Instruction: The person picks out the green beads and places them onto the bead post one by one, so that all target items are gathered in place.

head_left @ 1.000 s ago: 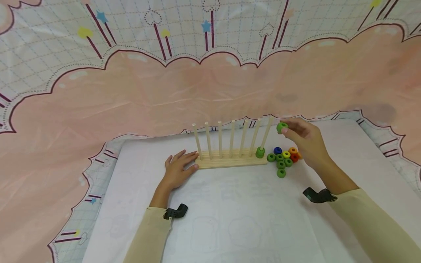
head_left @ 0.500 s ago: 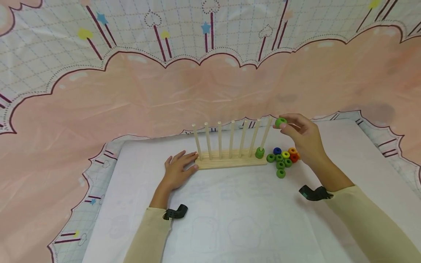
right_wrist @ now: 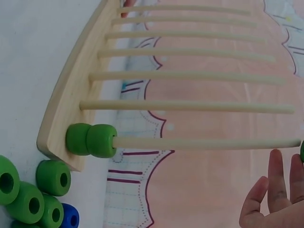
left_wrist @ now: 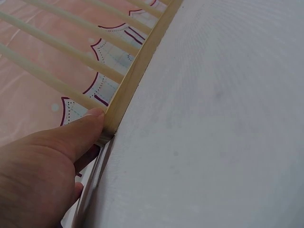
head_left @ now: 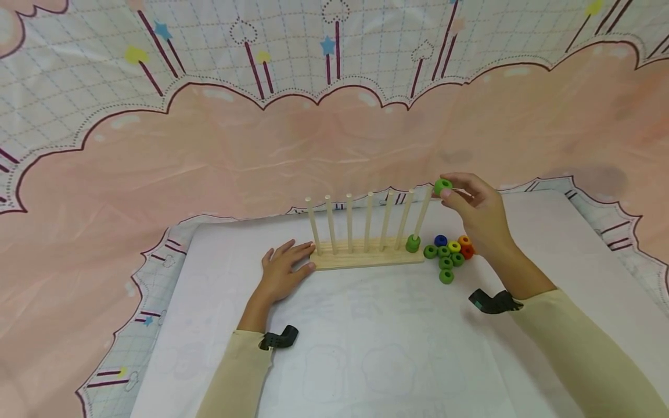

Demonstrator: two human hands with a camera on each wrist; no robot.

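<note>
A wooden peg rack with a row of several upright pegs stands on the white sheet. My left hand holds the rack's left end, thumb at the front corner and index finger behind; the left wrist view shows the thumb against the wood. Between thumb and fingers, my right hand pinches a green bead right at the top of the rightmost peg. At that peg's foot, two green beads are stacked. In the right wrist view the pinched bead is mostly cut off by the edge.
Loose beads lie right of the rack: several green beads, a blue bead, a yellow bead, an orange bead and a red bead. Patterned pink cloth rises behind the sheet.
My right hand has moved up and left with the green bead, from beside the rightmost peg to its tip. The left hand and the rack have stayed put.
</note>
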